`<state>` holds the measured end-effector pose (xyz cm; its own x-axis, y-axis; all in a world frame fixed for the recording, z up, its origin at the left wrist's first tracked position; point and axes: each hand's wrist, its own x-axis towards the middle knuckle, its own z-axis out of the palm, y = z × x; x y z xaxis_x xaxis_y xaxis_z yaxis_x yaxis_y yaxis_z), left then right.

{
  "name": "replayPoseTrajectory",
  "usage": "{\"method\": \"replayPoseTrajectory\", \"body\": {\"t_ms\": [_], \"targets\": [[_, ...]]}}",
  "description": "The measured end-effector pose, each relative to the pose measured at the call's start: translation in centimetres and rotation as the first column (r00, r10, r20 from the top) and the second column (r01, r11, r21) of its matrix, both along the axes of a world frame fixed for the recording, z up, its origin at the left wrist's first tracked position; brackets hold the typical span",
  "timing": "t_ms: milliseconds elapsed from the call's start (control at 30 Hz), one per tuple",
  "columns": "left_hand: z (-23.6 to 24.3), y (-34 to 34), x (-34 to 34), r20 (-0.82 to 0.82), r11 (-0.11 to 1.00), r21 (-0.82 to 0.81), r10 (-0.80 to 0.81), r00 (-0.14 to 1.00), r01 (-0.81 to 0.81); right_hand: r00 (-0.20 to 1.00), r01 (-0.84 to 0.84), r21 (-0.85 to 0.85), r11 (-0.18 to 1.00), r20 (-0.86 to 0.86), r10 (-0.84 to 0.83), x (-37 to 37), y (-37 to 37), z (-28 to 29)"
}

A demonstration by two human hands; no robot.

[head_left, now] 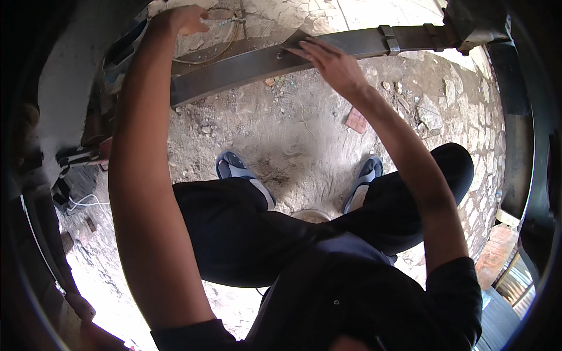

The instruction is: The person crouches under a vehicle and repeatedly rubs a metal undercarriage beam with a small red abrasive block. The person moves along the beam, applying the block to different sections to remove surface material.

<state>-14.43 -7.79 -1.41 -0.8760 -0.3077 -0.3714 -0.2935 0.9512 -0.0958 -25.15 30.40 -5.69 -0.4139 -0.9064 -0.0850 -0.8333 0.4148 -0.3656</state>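
Observation:
A long dark metal bar [234, 70] with clamp bands [389, 41] runs across in front of me, slightly curved in this view. My right hand [336, 64] presses a thin dark sheet [297, 40] against the bar, its fingers stretched over the sheet near a small round hole. At the far left my left hand [188, 21] reaches past the bar with fingers apart and bent. A thin pale cord [225, 50] loops beside it; whether the fingers touch the cord I cannot tell.
A dark metal block [477, 26] sits at the bar's right end. Below lie rubble, a reddish tile piece [356, 120] and a flat stone [430, 117]. Dark vehicle-like parts [515, 128] stand on the right. My sandalled feet [237, 167] rest on the dirt ground.

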Motion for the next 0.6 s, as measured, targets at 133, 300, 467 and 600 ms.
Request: {"method": "replayPoseTrajectory", "body": {"t_ms": [133, 300, 467, 600], "targets": [[-2.0, -2.1, -1.1, -0.038, 1.000, -0.027, 0.007, 0.999, -0.008, 0.926, -0.212, -0.376, 0.902, -0.372, 0.063, 1.5, 2.0, -2.3], [-0.9, -2.8, 0.4, -0.012, 0.997, 0.021, 0.069, 0.998, -0.069, 0.849, 0.091, -0.256, 0.962, -0.484, -0.209, 0.4, 1.2, -2.4], [1.7, 0.8, 2.1, 0.050, 0.991, 0.025, 0.132, 0.990, -0.134, 0.892, -0.048, -0.180, 0.982, -0.451, -0.039, 3.7, 1.1, -1.7], [1.2, 0.4, 1.9, 0.050, 0.982, 0.015, 0.185, 0.981, -0.186, 0.904, 0.070, -0.205, 0.976, -0.401, -0.149, 3.6, 0.8, -2.1]]}}
